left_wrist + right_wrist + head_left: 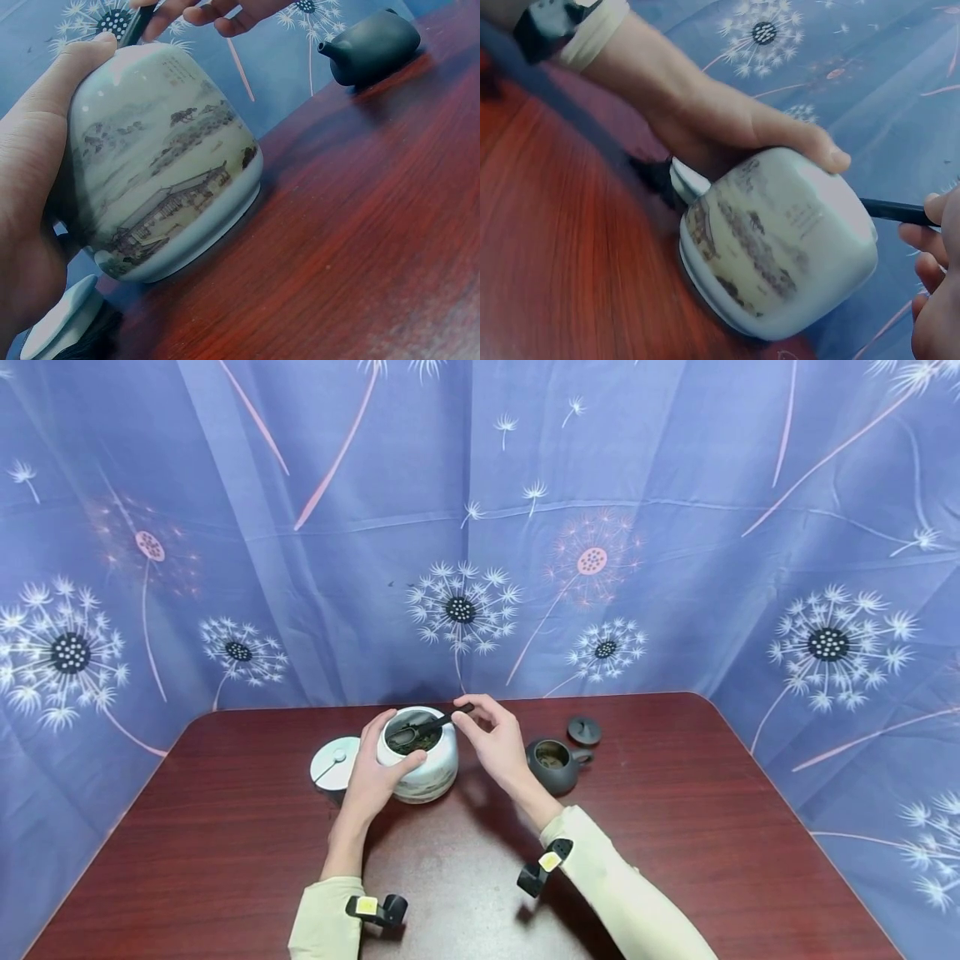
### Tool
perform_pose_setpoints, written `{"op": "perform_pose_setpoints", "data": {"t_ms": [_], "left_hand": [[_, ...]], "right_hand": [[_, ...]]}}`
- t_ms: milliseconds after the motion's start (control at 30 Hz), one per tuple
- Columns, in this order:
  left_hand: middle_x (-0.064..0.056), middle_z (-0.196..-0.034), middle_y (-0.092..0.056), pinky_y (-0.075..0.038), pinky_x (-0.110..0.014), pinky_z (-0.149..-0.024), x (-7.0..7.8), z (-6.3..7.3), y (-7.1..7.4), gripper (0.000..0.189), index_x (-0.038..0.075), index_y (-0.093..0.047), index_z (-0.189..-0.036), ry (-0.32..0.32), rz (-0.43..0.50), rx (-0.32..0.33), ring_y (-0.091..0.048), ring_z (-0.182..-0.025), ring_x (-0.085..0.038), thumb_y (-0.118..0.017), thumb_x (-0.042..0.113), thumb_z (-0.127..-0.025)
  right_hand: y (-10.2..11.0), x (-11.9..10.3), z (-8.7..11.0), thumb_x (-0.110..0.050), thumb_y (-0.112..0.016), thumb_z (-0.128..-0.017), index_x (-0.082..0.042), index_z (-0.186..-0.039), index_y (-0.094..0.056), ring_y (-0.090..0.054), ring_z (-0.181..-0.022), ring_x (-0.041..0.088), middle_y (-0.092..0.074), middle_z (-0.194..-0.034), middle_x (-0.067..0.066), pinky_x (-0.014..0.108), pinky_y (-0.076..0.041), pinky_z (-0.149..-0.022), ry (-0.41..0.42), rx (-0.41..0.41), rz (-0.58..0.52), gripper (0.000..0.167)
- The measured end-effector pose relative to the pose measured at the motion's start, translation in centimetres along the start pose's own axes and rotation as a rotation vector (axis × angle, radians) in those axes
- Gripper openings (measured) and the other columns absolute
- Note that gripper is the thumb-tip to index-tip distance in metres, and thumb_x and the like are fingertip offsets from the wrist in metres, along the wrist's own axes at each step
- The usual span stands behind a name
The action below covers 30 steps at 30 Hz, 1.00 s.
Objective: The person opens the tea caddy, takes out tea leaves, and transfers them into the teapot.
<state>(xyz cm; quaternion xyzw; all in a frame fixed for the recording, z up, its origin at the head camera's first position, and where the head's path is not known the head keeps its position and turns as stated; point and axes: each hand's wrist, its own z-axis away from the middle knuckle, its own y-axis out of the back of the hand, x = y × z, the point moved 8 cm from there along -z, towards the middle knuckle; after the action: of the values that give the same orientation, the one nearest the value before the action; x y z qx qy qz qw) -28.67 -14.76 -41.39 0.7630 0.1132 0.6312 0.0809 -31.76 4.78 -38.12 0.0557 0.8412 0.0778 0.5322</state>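
My left hand (372, 774) grips a white porcelain jar (429, 787) by its side, thumb at the rim. A painted landscape covers the jar's wall, shown large in the left wrist view. Dark loose leaves (429, 742), like tea, lie inside. Between thumb and fingers, my right hand (497, 745) pinches the handle of a black scoop (433, 725). The scoop's head lies within the jar's mouth, above or against the leaves; I cannot tell whether it carries any. In the right wrist view the jar hides the scoop's head, and only the handle (894, 211) shows.
Left of the jar sits a white lid (330, 758) with something dark beneath it. An open dark teapot (542, 778) stands to the right, its small lid (584, 731) behind it. A patterned blue curtain (360, 568) hangs behind the red-brown table (225, 827).
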Motion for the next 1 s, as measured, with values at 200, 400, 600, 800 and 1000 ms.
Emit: {"op": "perform_pose_setpoints", "data": {"t_ms": [200, 400, 600, 800, 1000], "left_hand": [[-0.010, -0.157, -0.032, -0.022, -0.048, -0.119, 0.1, 0.1, 0.0, 0.082, 0.012, -0.038, -0.151, 0.004, -0.009, 0.002, -0.031, -0.144, -0.025, -0.081, 0.022, -0.082], [-0.011, -0.158, -0.031, -0.022, -0.048, -0.120, 0.2, 0.1, -0.1, 0.082, 0.011, -0.037, -0.152, 0.000, -0.011, 0.000, -0.030, -0.145, -0.027, -0.080, 0.021, -0.083], [-0.010, -0.158, -0.030, -0.022, -0.049, -0.119, 0.3, 0.1, 0.1, 0.081, 0.012, -0.037, -0.152, 0.001, -0.015, -0.006, -0.030, -0.145, -0.026, -0.080, 0.022, -0.083], [-0.011, -0.158, -0.030, -0.023, -0.048, -0.119, 0.3, 0.1, 0.0, 0.082, 0.011, -0.037, -0.152, 0.007, -0.011, -0.005, -0.032, -0.143, -0.026, -0.080, 0.022, -0.083], [-0.010, -0.157, -0.031, -0.022, -0.047, -0.120, 0.3, 0.2, 0.0, 0.081, 0.010, -0.038, -0.151, -0.001, -0.008, 0.001, -0.031, -0.144, -0.025, -0.080, 0.021, -0.082]], "right_hand": [[-0.5, 0.3, 0.1, -0.024, -0.072, -0.092, -0.021, -0.108, -0.072, -0.062, -0.082, 0.011, -0.072, -0.084, 0.000, 0.023, -0.046, -0.070, 0.083, 0.023, 0.136, 0.016], [-1.4, -0.6, 0.4, -0.020, -0.073, -0.090, -0.020, -0.106, -0.073, -0.056, -0.080, 0.013, -0.072, -0.087, -0.002, 0.027, -0.045, -0.071, 0.248, 0.029, 0.334, 0.016], [-2.8, -2.4, 1.3, -0.021, -0.075, -0.088, -0.017, -0.104, -0.074, -0.048, -0.077, 0.012, -0.074, -0.090, -0.005, 0.032, -0.038, -0.073, 0.453, -0.017, 0.475, 0.017], [-3.1, -2.1, 1.0, -0.025, -0.076, -0.087, -0.019, -0.102, -0.073, -0.053, -0.078, 0.019, -0.064, -0.078, -0.002, 0.031, -0.045, -0.070, 0.304, -0.026, 0.355, 0.017], [-1.8, -0.3, 0.4, -0.024, -0.075, -0.089, -0.020, -0.104, -0.073, -0.060, -0.083, 0.017, -0.075, -0.082, -0.002, 0.031, -0.050, -0.075, 0.113, 0.014, 0.203, 0.016]]}}
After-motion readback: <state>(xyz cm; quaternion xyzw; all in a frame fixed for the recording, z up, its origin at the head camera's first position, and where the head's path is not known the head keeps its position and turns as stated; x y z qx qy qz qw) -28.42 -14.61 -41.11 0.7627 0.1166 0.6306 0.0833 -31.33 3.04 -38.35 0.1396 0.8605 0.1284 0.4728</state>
